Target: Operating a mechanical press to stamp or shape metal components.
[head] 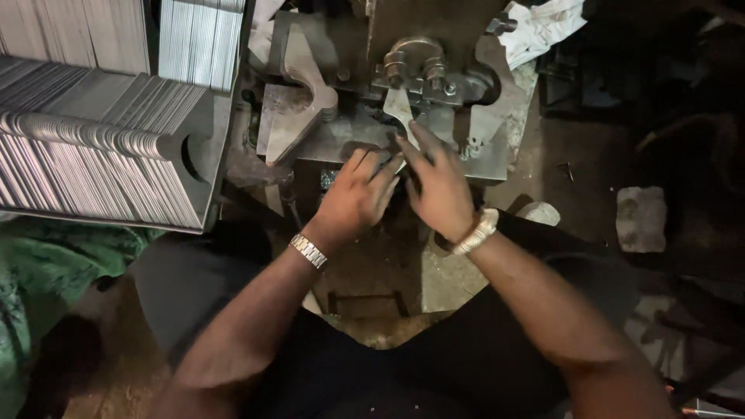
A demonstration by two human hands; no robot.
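Note:
Both hands reach into a dark metal press machine [434, 70] in front of me. My left hand [355, 194], with a metal watch on its wrist, rests on the press bed with fingers spread near a thin metal blank [400, 109]. My right hand [441, 186], with a pale bracelet, has its fingertips on the lower end of that blank, which stands under the die. Whether the left hand also pinches the blank is hidden by the fingers.
Large stacks of cut sheet-metal blanks [93, 140] fill the left side, with more stacks [198, 39] behind. A shaped metal piece [299, 101] lies left of the die. A white rag [543, 23] lies on top right. A stone block [640, 219] sits on the floor at right.

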